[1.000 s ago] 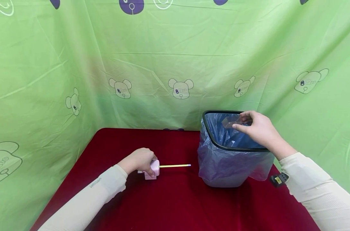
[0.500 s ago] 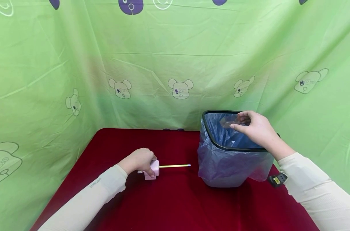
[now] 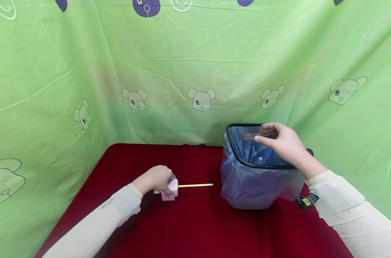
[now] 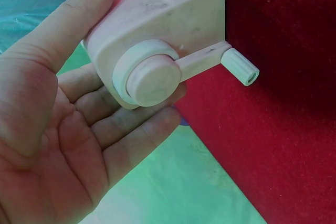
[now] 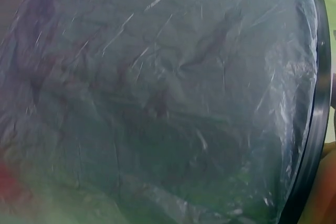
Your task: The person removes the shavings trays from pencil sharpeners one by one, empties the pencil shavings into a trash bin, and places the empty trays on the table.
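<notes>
My left hand grips a pink crank pencil sharpener low over the red tabletop. A yellow pencil sticks out of its right side. In the left wrist view, thumb and fingers hold the sharpener body, and its crank handle points away from the palm. Over the mouth of a lined trash bin, my right hand pinches a small see-through tray between thumb and fingers. The right wrist view is mostly filled by the bin's plastic liner, so the tray is hidden there.
The trash bin stands on the right of the red-covered table, its black rim holding a bluish plastic bag. Green curtains with bear prints enclose the back and both sides.
My right hand has shifted slightly left over the bin, and the see-through tray has turned a little in its fingers. The left hand and the sharpener stay where they were.
</notes>
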`<action>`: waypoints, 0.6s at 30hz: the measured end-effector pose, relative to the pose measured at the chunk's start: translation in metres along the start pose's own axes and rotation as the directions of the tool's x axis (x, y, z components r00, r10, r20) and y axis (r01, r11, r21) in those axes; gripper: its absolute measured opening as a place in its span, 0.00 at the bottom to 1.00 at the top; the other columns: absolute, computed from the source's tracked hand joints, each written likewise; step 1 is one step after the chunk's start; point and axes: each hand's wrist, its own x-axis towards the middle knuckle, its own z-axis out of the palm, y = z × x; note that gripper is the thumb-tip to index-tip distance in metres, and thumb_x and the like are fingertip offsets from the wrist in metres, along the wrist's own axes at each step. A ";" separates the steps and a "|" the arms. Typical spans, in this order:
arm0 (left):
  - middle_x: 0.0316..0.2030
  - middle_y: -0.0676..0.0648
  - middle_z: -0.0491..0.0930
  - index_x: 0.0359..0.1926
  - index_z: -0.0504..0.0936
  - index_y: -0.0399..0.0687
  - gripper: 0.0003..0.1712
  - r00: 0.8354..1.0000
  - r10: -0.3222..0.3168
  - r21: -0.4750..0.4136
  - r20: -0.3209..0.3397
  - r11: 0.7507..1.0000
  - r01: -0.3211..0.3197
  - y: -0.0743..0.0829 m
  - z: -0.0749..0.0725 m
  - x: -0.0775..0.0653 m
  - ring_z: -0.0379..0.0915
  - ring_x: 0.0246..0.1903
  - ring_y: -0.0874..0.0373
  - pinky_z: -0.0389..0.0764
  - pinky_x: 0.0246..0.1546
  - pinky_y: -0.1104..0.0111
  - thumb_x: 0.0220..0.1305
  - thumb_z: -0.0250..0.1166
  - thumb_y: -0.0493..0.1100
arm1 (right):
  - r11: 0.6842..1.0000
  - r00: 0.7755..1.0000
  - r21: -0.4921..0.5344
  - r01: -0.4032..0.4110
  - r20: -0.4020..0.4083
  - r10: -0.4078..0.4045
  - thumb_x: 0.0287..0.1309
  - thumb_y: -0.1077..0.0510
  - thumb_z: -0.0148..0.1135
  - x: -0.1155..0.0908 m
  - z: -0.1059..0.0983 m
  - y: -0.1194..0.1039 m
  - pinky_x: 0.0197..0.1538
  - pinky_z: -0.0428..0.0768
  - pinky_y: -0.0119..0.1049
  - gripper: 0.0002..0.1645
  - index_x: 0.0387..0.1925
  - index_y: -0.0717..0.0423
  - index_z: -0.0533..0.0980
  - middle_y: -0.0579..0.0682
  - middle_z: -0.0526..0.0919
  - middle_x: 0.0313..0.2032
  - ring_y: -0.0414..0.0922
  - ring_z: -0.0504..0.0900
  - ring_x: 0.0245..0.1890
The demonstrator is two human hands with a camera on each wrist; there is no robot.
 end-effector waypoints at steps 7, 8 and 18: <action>0.22 0.64 0.77 0.31 0.87 0.59 0.23 1.000 -0.005 -0.010 0.001 1.000 0.005 -0.001 0.000 0.001 0.69 0.26 0.65 0.76 0.34 0.67 0.37 0.83 0.64 | 0.998 1.000 0.067 0.021 -0.012 -0.020 0.64 0.38 0.67 -0.002 0.004 -0.006 0.47 0.75 0.25 0.40 0.65 0.62 0.72 0.61 0.82 0.56 0.54 0.80 0.55; 0.22 0.64 0.76 0.31 0.87 0.59 0.23 1.000 -0.003 -0.009 0.002 1.000 0.003 -0.001 0.000 0.001 0.69 0.26 0.65 0.76 0.33 0.67 0.37 0.83 0.64 | 0.997 1.000 0.077 0.022 -0.011 -0.021 0.64 0.38 0.67 -0.002 0.005 -0.007 0.47 0.75 0.24 0.40 0.65 0.61 0.72 0.61 0.82 0.56 0.54 0.80 0.55; 0.23 0.64 0.77 0.33 0.88 0.60 0.24 1.000 -0.011 -0.008 0.007 1.000 0.011 -0.001 0.002 0.002 0.70 0.28 0.65 0.76 0.35 0.67 0.37 0.83 0.65 | 0.988 0.999 0.149 0.050 -0.001 -0.050 0.64 0.41 0.68 -0.002 0.016 -0.020 0.47 0.76 0.23 0.38 0.65 0.61 0.72 0.60 0.82 0.56 0.52 0.81 0.54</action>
